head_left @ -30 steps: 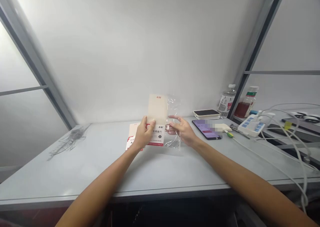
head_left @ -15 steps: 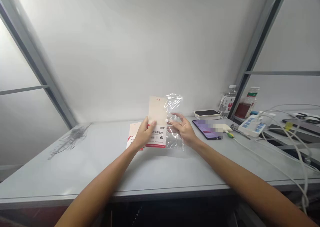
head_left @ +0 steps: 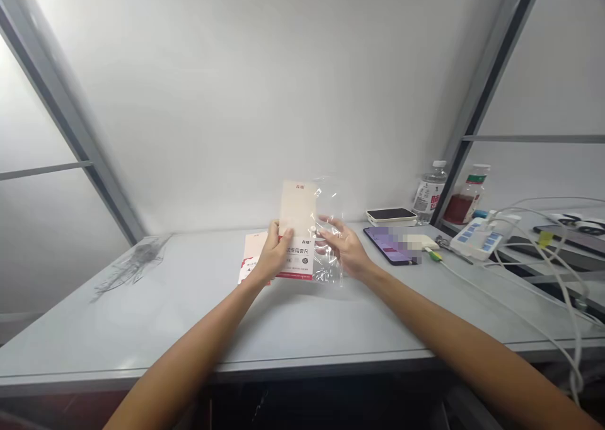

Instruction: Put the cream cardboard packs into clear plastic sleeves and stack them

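Note:
My left hand (head_left: pixel 273 253) grips the left edge of a cream and white printed card (head_left: pixel 297 228) with red lettering, held upright above the grey table (head_left: pixel 302 316). My right hand (head_left: pixel 344 247) pinches a clear plastic sleeve (head_left: pixel 327 241) that stands beside the card and overlaps its right edge. A second printed card (head_left: pixel 250 260) with red marks lies flat on the table just behind my left hand.
A phone (head_left: pixel 391 243) with a lit screen lies right of my hands, a white box with a dark top (head_left: pixel 390 215) behind it. Two bottles (head_left: pixel 429 193) stand at the back right. A power strip (head_left: pixel 476 236) and white cables (head_left: pixel 558 278) cover the right side. A crumpled clear wrapper (head_left: pixel 137 260) lies far left.
The plastic sleeve has shifted a little left and down against the card. My right hand's fingers have moved slightly on the sleeve. My left hand has kept its grip.

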A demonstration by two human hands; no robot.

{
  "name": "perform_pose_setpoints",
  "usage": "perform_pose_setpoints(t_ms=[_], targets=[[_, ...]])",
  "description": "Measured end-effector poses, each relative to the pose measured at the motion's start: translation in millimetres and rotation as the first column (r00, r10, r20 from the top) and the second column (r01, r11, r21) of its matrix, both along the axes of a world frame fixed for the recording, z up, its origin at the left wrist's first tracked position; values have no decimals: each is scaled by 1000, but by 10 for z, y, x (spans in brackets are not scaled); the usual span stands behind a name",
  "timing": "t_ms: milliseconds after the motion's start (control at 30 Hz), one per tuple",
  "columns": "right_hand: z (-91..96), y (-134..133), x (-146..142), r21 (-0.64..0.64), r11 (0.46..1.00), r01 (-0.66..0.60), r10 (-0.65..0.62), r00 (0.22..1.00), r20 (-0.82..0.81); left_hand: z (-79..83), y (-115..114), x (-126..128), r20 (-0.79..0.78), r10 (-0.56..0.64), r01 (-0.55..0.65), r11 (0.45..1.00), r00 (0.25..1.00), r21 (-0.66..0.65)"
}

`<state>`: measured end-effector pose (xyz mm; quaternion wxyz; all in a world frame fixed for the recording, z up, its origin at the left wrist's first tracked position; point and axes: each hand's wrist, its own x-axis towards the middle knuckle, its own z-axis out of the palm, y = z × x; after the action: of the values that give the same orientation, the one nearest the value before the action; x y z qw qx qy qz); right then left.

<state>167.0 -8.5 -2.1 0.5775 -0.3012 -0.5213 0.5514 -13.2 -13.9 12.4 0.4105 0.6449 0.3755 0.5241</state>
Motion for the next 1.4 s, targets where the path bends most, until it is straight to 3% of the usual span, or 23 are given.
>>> perform_pose_setpoints(t_ms=[167,467,700,867,1067,1300,1400], targets=[[-24,7,-16,-6,1000,-30,30,999,37,21,-7,-2,-12,-58,58,998,998,10],[-15,32,-8,48,996,81,-84,995,62,-47,72,-18,33,-220,222,972,975,-72],[-25,53,-11,99,988,115,-126,985,114,-19,132,-91,20,-237,238,964,971,-122],[-23,12,-25,101,995,27,-40,992,123,-27,144,-100,-18,-182,176,968,983,-180],[-11,-45,-48,73,993,-95,86,989,122,-56,160,-78,-43,-90,84,987,995,-137],[15,-37,-24,87,996,-22,7,986,167,34,88,-57,-30,-161,158,984,986,-80],[7,-26,-3,81,994,-67,55,987,152,50,81,-63,-49,-172,168,983,984,-72]])
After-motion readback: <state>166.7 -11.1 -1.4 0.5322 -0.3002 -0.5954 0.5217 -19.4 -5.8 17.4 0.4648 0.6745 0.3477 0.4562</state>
